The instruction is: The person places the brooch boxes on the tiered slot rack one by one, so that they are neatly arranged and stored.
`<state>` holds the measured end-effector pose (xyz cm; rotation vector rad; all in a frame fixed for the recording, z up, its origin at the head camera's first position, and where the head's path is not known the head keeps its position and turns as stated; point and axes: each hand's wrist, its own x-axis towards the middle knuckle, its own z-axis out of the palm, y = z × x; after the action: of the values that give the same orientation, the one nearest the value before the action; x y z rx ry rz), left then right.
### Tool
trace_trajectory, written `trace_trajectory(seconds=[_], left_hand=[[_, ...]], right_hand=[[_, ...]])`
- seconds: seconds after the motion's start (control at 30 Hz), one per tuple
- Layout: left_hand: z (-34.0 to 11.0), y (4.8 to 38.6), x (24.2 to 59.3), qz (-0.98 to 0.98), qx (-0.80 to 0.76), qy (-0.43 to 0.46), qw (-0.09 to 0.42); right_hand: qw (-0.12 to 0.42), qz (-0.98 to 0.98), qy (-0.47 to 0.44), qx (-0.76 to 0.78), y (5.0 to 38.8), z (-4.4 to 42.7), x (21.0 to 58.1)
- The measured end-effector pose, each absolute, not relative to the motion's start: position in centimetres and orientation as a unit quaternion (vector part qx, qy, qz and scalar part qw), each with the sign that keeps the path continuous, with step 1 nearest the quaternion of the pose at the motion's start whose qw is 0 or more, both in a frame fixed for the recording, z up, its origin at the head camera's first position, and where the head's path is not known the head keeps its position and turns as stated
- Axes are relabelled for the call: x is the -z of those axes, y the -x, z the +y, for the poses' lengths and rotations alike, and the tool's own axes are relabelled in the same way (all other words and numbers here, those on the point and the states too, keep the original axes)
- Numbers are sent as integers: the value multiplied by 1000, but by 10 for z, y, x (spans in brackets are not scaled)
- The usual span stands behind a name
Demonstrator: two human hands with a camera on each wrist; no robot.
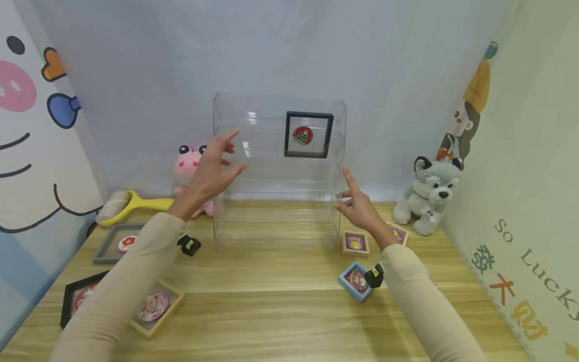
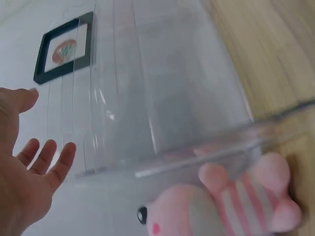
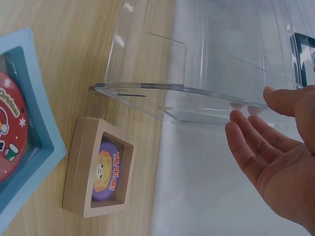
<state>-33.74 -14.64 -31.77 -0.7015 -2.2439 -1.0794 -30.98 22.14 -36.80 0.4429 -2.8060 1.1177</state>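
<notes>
A clear tiered display rack (image 1: pixel 276 201) stands upright at the back of the table. A black square frame (image 1: pixel 309 134) with a red round badge sits on an upper tier, towards the right. My left hand (image 1: pixel 216 163) is by the rack's upper left side, fingers spread and thumb apart, with nothing in it. On the other side my right hand (image 1: pixel 359 203) is beside the rack's right panel, index finger extended. In the right wrist view, its thumb and fingers (image 3: pixel 248 145) are close to the panel's edge; whether they touch is unclear.
Left: pink plush toy (image 1: pixel 185 166), yellow-handled roller (image 1: pixel 135 203), grey frame (image 1: pixel 106 244), black frame (image 1: pixel 68 301) and yellow frame (image 1: pixel 156 329). Right: small beige frame (image 1: pixel 355 254), another beige frame (image 1: pixel 404 234), blue frame (image 1: pixel 348 286) and grey plush dog (image 1: pixel 429 193).
</notes>
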Motion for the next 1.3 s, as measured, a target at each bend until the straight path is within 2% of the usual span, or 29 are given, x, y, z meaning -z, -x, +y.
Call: trace_trajectory(seconds=[0.17,0.4,0.83,1.03,1.3], left_hand=[[-184,323,332,-852,393,240,251],[-232,296,346,-858,381,231,256],[-312,271,378,-907,377,131,133],[-346,267,393,-946,302,96,66],[-384,268,417,-965,235,118,16]], right_hand=[[40,-919,-139,-368,310,223,368],[37,-920,-139,-365,309,222,366],[40,-917,-140,-371,308,222,362],[38,-917,-144,-371,309,222,362],[27,-917,-138,-374,308,220,363]])
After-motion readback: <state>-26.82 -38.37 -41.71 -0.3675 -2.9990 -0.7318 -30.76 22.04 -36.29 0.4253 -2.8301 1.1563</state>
